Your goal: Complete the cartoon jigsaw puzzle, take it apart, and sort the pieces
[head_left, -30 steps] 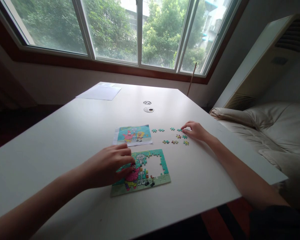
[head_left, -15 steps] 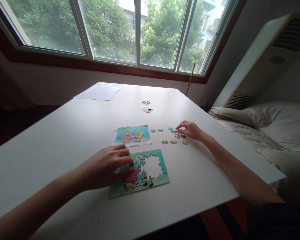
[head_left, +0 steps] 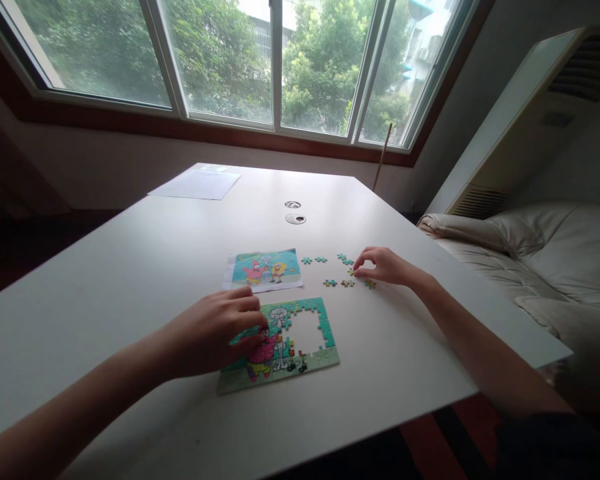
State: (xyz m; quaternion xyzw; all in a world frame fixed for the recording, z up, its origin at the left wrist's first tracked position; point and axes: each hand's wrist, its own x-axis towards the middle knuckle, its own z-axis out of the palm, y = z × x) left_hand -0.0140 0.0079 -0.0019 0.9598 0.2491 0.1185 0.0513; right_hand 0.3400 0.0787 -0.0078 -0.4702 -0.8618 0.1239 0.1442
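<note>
A partly built cartoon jigsaw puzzle (head_left: 300,333) lies near the front edge of the white table (head_left: 130,280), with a gap in its right half. My left hand (head_left: 215,333) rests on the puzzle's left side, fingers curled and pressed down on it. Beyond it lies a printed reference picture (head_left: 264,269). Several loose pieces (head_left: 330,283) are scattered to the picture's right. My right hand (head_left: 383,265) is among them, thumb and fingers pinched on a loose piece (head_left: 353,272).
A sheet of paper (head_left: 195,184) lies at the table's far left. Two round cable holes (head_left: 295,219) sit mid-table. A cream sofa (head_left: 545,253) stands right of the table, with windows behind and a thin stick (head_left: 381,157) leaning at the sill.
My right hand has drawn back from the farther pieces toward me and closed its fingers on a nearer piece. My left hand stays on the puzzle.
</note>
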